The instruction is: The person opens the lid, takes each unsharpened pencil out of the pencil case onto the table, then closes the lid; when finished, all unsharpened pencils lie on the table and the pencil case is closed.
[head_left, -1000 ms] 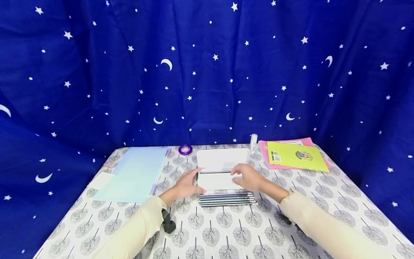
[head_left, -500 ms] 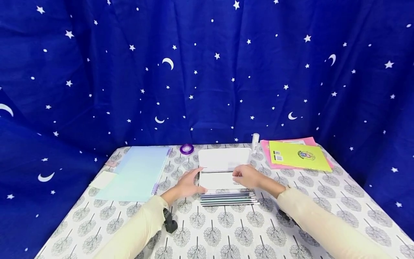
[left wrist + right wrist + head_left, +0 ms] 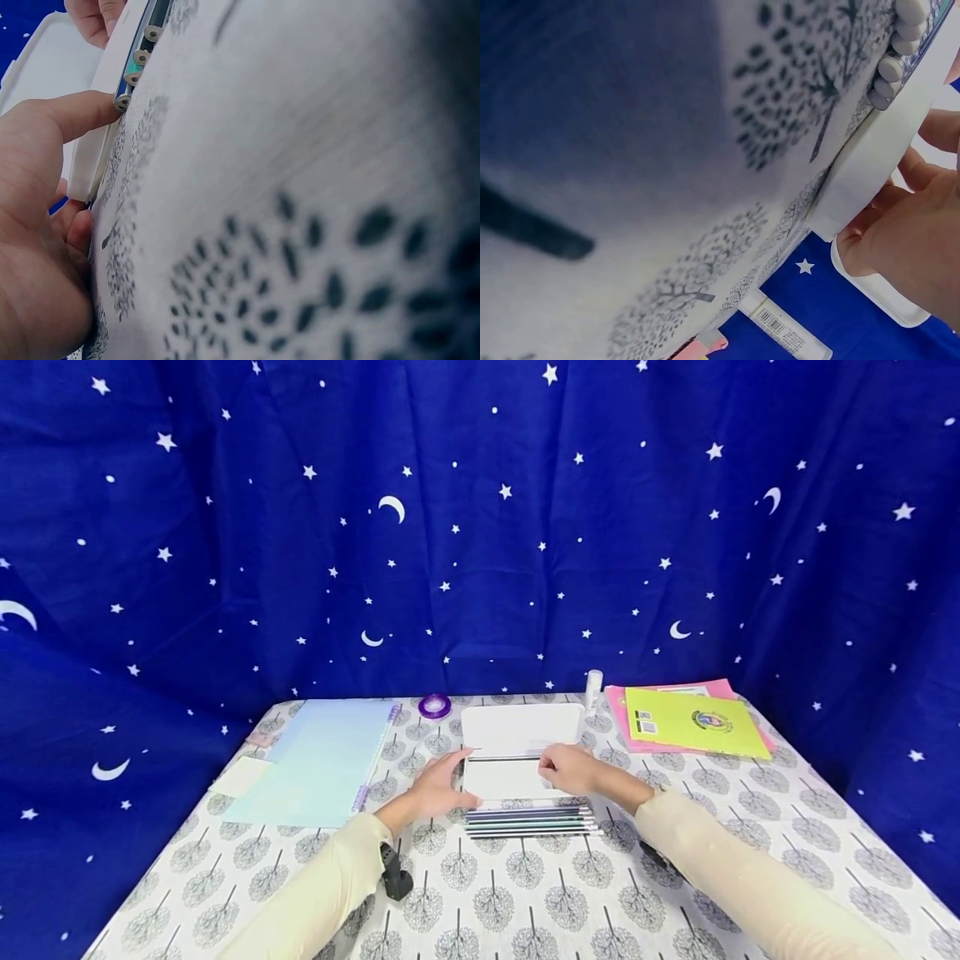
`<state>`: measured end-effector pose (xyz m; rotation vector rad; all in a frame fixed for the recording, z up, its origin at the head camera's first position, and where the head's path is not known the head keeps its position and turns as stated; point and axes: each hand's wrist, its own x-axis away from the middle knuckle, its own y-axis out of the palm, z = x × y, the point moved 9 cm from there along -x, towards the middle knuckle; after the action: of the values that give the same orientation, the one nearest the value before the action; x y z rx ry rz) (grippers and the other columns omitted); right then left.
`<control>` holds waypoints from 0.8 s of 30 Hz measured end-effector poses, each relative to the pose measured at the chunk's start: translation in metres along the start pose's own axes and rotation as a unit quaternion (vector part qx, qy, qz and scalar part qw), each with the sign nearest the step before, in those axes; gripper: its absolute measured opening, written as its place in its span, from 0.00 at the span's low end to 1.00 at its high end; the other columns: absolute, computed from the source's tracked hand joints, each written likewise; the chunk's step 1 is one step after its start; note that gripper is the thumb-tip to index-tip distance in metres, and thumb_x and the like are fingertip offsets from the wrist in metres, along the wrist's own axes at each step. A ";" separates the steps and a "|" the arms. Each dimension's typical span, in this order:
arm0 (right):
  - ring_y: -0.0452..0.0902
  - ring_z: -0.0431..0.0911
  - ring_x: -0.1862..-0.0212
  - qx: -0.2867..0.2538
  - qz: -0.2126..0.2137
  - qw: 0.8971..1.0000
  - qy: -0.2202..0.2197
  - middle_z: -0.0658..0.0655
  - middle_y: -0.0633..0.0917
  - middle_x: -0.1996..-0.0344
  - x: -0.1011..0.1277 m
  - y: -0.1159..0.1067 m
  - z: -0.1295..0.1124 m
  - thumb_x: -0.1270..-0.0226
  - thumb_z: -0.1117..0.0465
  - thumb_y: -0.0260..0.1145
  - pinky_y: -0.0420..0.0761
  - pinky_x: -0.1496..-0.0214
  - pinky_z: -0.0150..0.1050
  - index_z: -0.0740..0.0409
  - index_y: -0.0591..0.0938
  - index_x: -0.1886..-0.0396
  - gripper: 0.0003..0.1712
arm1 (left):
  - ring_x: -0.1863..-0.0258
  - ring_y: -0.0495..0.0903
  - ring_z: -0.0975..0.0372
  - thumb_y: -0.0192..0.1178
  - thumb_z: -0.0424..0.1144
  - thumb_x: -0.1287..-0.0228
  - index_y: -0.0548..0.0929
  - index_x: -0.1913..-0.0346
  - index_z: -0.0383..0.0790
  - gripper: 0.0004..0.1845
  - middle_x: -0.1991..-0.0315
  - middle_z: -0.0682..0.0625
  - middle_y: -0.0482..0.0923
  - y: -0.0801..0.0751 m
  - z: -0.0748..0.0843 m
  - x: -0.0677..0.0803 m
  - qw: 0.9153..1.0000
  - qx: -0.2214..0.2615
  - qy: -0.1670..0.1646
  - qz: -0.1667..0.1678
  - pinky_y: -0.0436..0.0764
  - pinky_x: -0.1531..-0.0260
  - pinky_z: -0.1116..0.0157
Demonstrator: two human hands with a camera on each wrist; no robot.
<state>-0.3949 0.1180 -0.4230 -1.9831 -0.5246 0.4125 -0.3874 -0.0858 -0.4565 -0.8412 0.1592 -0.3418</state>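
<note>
- A blue folder with a yellow note beside it lies at the table's left; one purple tape roll sits behind.
- The left hand rests on the open white case's left end; the left wrist view shows its thumb straight along the case edge, clamping nothing.
- Pencils lie in one row just before the case; the left wrist view shows four eraser ends.
- The right hand holds the case's right end, fingers curled round its rim in the right wrist view.
- One glue stick and two books, yellow on pink, lie at right.
</note>
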 end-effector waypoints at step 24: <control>0.76 0.40 0.68 -0.059 0.030 0.997 -0.035 0.50 0.83 0.73 0.006 -0.015 0.000 0.35 0.68 0.65 0.82 0.59 0.39 0.65 0.84 0.67 0.03 | 0.29 0.59 0.47 0.75 0.51 0.53 0.59 0.23 0.54 0.53 0.24 0.48 0.59 0.002 -0.001 -0.001 1.000 0.002 0.000 0.003 0.56 0.32 0.36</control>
<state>-0.3930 0.1270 -0.4103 -2.1088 -0.5459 0.4999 -0.3879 -0.0850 -0.4582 -0.8364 0.1600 -0.3364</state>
